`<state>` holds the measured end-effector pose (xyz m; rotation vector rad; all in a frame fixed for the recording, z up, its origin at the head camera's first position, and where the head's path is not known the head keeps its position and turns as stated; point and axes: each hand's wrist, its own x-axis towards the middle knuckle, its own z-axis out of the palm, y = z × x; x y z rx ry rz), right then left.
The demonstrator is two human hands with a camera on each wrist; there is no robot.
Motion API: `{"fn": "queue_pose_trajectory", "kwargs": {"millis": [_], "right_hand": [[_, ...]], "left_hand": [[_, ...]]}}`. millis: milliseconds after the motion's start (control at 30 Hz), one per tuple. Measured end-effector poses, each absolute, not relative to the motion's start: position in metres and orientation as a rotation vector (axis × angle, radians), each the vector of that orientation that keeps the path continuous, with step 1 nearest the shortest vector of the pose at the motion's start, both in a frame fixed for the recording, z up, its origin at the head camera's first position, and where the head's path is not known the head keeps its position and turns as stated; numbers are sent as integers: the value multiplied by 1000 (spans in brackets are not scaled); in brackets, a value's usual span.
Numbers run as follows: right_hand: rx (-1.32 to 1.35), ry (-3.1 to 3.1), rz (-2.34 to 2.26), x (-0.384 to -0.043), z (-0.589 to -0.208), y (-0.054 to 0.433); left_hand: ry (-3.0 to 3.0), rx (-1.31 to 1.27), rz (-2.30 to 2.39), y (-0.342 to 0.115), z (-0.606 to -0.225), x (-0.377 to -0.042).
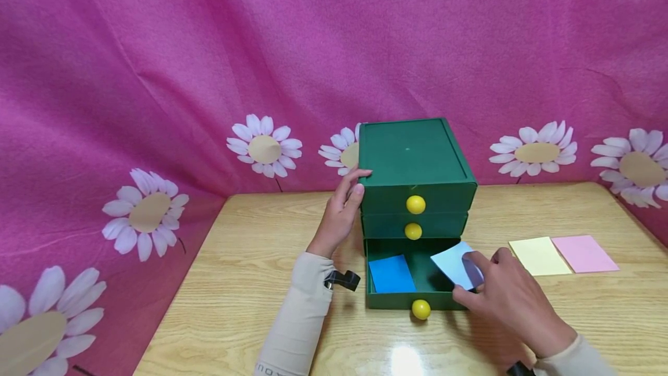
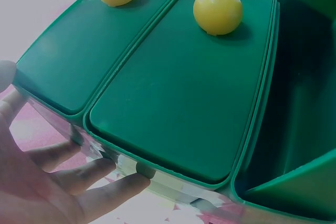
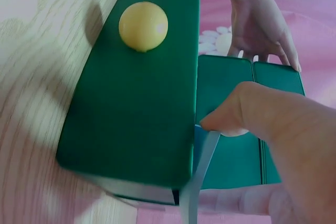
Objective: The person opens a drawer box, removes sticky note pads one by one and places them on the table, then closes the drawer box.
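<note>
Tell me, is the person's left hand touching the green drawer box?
Touching. The head view shows the left hand flat against the green drawer box, fingers on its left side; the left wrist view confirms it.

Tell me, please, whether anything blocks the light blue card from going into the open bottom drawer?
Nothing visible does. The right hand holds the light blue card over the open bottom drawer, whose right half looks bare; the darker blue card lies left.
</note>
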<state>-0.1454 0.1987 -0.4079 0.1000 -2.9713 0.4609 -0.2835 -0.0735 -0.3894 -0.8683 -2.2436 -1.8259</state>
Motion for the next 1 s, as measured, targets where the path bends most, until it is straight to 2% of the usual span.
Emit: {"fn": "queue_pose_trajectory", "kwargs": {"millis": [500, 1000], "right_hand": [[7, -3008, 477, -142, -413, 229], [-87, -3007, 387, -134, -431, 284]], "left_hand": [[-2273, -838, -1823, -73, -378, -275], [-2258, -859, -1787, -74, -388, -282]]}}
